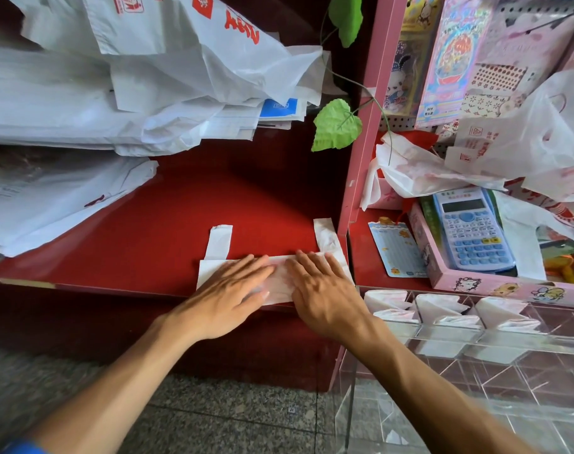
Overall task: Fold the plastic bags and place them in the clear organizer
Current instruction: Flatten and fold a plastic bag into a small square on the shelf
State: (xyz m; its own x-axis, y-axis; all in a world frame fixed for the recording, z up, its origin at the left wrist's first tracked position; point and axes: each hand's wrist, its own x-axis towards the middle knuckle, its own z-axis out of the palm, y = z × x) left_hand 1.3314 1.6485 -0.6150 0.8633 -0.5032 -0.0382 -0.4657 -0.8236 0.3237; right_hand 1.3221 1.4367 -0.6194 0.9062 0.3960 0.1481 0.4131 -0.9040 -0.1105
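Left hand (228, 291) and right hand (325, 290) lie flat, side by side, on a folded white plastic bag (279, 285) at the near edge of the red counter (181, 224); fingers straight, slightly spread, pressing down. Both bag handles (218, 240) point toward 12 o'clock. At 3 o'clock, the clear organizer (475, 339) holds folded bags (439, 304) in its compartments. At 2 o'clock, a blue calculator (472, 231) lies in a pink box (495, 283). At 10 o'clock, a pile of unfolded bags (115, 93).
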